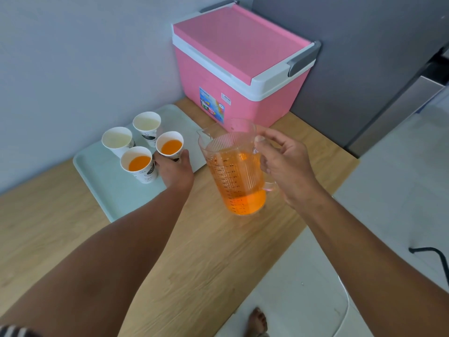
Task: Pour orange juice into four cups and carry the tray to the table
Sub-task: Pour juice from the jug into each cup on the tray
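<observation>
Soft, even daylight, faint shadows, slightly soft focus, with wide-angle bending toward the edges

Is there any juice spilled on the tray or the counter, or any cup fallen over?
Nothing stands out. All four cups stand upright on the tray; no spill shows there or on the wooden counter.

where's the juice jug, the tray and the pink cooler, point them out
juice jug [237, 176], head view, on its clear ribbed wall.
tray [116, 190], head view, on a bare part of its floor.
pink cooler [233, 40], head view, on its lid.
</observation>
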{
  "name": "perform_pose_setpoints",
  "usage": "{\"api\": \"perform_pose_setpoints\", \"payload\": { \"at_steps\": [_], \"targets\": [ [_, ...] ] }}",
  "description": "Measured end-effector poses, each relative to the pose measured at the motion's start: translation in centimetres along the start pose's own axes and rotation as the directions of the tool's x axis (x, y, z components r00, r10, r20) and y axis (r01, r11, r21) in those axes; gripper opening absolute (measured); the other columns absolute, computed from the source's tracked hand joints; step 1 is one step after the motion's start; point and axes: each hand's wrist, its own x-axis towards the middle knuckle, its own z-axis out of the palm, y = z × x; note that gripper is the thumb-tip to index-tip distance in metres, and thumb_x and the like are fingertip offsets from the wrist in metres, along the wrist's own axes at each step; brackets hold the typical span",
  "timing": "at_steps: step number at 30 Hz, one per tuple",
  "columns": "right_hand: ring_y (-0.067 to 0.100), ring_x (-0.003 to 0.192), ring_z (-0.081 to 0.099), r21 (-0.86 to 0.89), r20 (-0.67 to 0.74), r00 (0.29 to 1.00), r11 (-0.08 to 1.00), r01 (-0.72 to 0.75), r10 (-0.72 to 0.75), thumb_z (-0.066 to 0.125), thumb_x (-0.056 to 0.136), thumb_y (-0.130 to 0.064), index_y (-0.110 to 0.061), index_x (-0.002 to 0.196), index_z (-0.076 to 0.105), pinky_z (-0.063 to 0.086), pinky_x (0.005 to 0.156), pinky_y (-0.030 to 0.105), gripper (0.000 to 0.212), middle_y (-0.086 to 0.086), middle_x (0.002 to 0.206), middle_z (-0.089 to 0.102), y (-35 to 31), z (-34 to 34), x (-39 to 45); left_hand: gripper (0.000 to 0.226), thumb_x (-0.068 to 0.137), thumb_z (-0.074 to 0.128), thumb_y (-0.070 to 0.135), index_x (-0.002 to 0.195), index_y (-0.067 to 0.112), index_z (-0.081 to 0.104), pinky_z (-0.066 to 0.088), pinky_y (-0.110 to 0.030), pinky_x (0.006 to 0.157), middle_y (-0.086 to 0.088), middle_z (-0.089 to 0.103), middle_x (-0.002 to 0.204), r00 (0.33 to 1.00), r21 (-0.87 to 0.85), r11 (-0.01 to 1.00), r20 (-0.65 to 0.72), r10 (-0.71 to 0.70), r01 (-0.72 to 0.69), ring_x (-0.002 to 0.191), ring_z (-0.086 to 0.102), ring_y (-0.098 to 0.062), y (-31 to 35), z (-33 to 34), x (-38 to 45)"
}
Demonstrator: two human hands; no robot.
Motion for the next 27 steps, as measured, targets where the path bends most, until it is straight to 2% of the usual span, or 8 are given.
{"api": "perform_pose_setpoints", "payload": {
  "at_steps": [4, 9, 16, 18, 20, 22, 24, 27],
  "targets": [
    [0.012, 0.056, 0.037, 0.034, -0.006, 1.000, 0.999, -0.002, 0.002, 0.067, 0.100, -0.021, -0.022, 0.128, 0.072, 0.038, 0.053, 0.029, 0.028, -0.007, 0.060, 0.052, 0.2, 0.0, 0.2, 0.074, 0.088, 0.078, 0.032, 0.143, 0.005, 0.036, 0.032, -0.025, 0.091, -0.014, 0.050, 0.143, 0.999, -0.004, 0.999, -0.031, -0.035, 0.035, 0.132, 0.050, -0.032, 0.3, 0.3, 0.1],
    [0.014, 0.056, 0.037, 0.032, -0.002, 1.000, 0.999, 0.003, -0.003, 0.068, 0.100, -0.025, -0.026, 0.126, 0.073, 0.039, 0.054, 0.031, 0.027, 0.006, 0.068, 0.050, 0.3, 0.1, 0.2, 0.074, 0.084, 0.082, 0.034, 0.139, 0.009, 0.039, 0.038, -0.026, 0.090, -0.010, 0.054, 0.139, 0.992, -0.078, 0.991, -0.050, -0.112, 0.108, 0.126, 0.056, -0.029, 0.4, 0.7, 0.5],
    [0.016, 0.057, 0.037, 0.041, 0.003, 1.000, 0.999, 0.003, -0.003, 0.068, 0.100, -0.027, -0.028, 0.127, 0.073, 0.039, 0.059, 0.037, 0.028, 0.010, 0.070, 0.047, 0.2, 0.2, -0.1, 0.069, 0.084, 0.081, 0.034, 0.136, 0.009, 0.044, 0.041, -0.027, 0.087, -0.009, 0.057, 0.135, 0.986, -0.119, 0.982, -0.060, -0.157, 0.149, 0.120, 0.059, -0.026, 0.8, 0.7, 0.5],
    [0.014, 0.055, 0.037, 0.043, 0.005, 1.000, 0.999, 0.005, -0.005, 0.068, 0.100, -0.026, -0.027, 0.127, 0.073, 0.039, 0.056, 0.034, 0.028, 0.007, 0.068, 0.048, 0.3, 0.3, -0.2, 0.072, 0.083, 0.081, 0.034, 0.137, 0.008, 0.042, 0.045, -0.031, 0.091, -0.010, 0.055, 0.135, 0.988, -0.101, 0.984, -0.031, -0.153, 0.149, 0.122, 0.057, -0.027, 0.5, 0.6, 0.4],
    [0.013, 0.055, 0.037, 0.049, 0.008, 1.000, 0.999, 0.006, -0.006, 0.068, 0.100, -0.024, -0.026, 0.128, 0.072, 0.038, 0.054, 0.032, 0.028, 0.011, 0.072, 0.049, 0.3, 0.4, -0.3, 0.076, 0.082, 0.081, 0.035, 0.140, 0.007, 0.039, 0.049, -0.041, 0.102, -0.010, 0.053, 0.138, 0.990, -0.056, 0.988, 0.017, -0.142, 0.143, 0.125, 0.055, -0.029, 0.1, 0.3, 0.0],
    [0.013, 0.057, 0.036, 0.065, 0.009, 1.000, 0.998, 0.003, -0.003, 0.068, 0.100, -0.023, -0.025, 0.127, 0.072, 0.037, 0.053, 0.030, 0.027, 0.011, 0.077, 0.049, 0.4, 0.5, -0.4, 0.075, 0.082, 0.080, 0.035, 0.140, 0.009, 0.041, 0.049, -0.048, 0.104, -0.010, 0.056, 0.137, 0.992, -0.012, 0.994, 0.075, -0.106, 0.107, 0.125, 0.056, -0.031, -0.3, -0.6, -1.0],
    [0.015, 0.058, 0.035, 0.086, 0.010, 1.000, 0.996, -0.004, 0.003, 0.069, 0.099, -0.021, -0.027, 0.122, 0.074, 0.036, 0.053, 0.030, 0.024, 0.011, 0.080, 0.049, 0.6, 0.7, -0.6, 0.071, 0.085, 0.077, 0.036, 0.142, 0.012, 0.043, 0.047, -0.044, 0.107, -0.007, 0.058, 0.138, 0.987, 0.027, 0.999, 0.153, -0.043, 0.039, 0.127, 0.056, -0.028, -0.8, -2.4, -2.7],
    [0.016, 0.058, 0.034, 0.080, 0.030, 1.000, 0.997, -0.004, 0.002, 0.069, 0.100, -0.021, -0.029, 0.120, 0.075, 0.034, 0.052, 0.030, 0.022, 0.013, 0.082, 0.054, 1.1, 0.8, -0.7, 0.067, 0.092, 0.073, 0.032, 0.147, 0.012, 0.042, 0.042, -0.029, 0.108, -0.004, 0.053, 0.149, 0.960, 0.067, 0.995, 0.273, 0.055, -0.076, 0.136, 0.051, -0.018, -1.7, -6.3, -5.5]
  ]
}}
